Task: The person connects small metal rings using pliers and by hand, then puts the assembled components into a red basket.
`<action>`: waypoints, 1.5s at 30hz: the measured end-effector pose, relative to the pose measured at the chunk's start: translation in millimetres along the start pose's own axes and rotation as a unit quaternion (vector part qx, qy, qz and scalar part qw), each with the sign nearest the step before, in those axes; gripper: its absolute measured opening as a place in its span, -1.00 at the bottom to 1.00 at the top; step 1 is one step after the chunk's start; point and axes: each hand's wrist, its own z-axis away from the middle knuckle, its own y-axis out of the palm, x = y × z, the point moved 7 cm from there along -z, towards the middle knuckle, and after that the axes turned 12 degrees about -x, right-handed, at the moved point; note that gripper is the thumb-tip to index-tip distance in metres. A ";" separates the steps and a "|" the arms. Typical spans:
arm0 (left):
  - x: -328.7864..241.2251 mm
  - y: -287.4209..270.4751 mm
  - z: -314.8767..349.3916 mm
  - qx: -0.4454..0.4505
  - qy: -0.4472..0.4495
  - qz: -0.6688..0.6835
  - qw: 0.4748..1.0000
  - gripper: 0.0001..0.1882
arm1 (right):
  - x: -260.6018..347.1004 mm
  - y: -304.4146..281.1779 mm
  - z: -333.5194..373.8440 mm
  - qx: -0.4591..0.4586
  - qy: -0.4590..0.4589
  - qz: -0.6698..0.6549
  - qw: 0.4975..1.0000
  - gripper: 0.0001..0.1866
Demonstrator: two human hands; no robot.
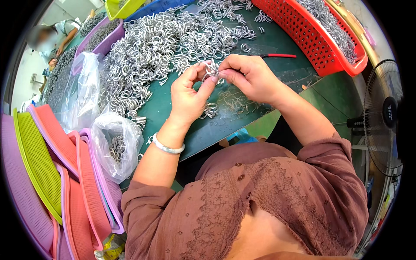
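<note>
My left hand [190, 92] is closed on a small clump of silvery metal rings [211, 68], thumb against fingers, above the green table [182, 130]. From the other side my right hand [252, 77] pinches at the same clump with thumb and forefinger. The fingertips partly hide the held rings. A large heap of similar rings [143, 47] spreads over the table beyond and left of my hands. Just below them lies a little bunch of rings [209, 111] near the table's edge.
Behind my right hand lies a red-handled tool [279, 55]. A red basket [299, 32] of rings stands far right, a fan [388, 112] beyond it. At left are a clear plastic bag [113, 130] and stacked baskets [39, 164]. Another person [65, 32] sits far left.
</note>
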 end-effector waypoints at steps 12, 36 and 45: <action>-16.4 2.8 -2.4 0.051 0.117 -0.108 0.986 -0.70 | 11.9 -4.7 2.6 -0.053 -0.086 0.127 0.987 -0.96; 12.1 14.4 8.8 0.155 -0.286 0.247 0.913 -0.74 | 8.7 -13.5 5.5 -0.006 -0.307 0.287 0.907 -0.89; 10.9 13.7 14.6 0.255 -0.328 0.287 0.863 -0.70 | 22.9 -16.2 13.1 0.057 -0.426 0.251 0.867 -0.73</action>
